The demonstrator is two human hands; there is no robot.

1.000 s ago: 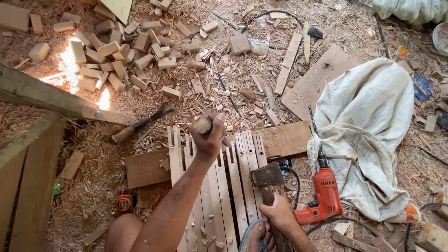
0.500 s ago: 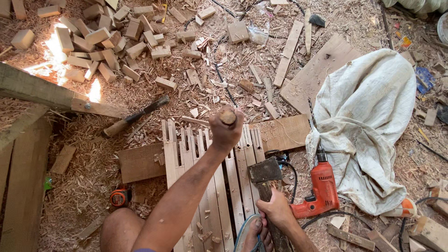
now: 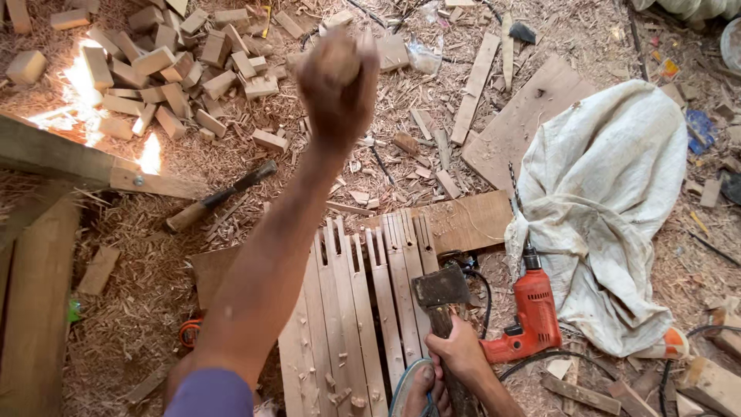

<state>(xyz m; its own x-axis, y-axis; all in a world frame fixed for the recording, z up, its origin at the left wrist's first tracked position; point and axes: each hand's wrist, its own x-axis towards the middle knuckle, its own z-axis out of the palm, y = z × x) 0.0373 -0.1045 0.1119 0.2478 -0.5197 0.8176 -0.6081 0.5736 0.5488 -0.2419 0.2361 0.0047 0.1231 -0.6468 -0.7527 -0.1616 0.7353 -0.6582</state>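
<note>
Hatchet stayed gripped in our right hand, head resting on the slotted wooden slats. Our left hand, clenched on a small wood block, hung raised and blurred; placing it squarely seemed next.

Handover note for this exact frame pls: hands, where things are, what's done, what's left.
Left hand: raised high over the floor, closed on a small wooden block, blurred.
Right hand: gripping the handle of a hatchet, head resting on the slotted slats.
Nearby: red drill right of the hatchet, white sack beyond it, chisel in the shavings to the left, pile of cut blocks top left.
Done: slats lie side by side with slots already cut at their ends.
Left: cannot tell from this view.
</note>
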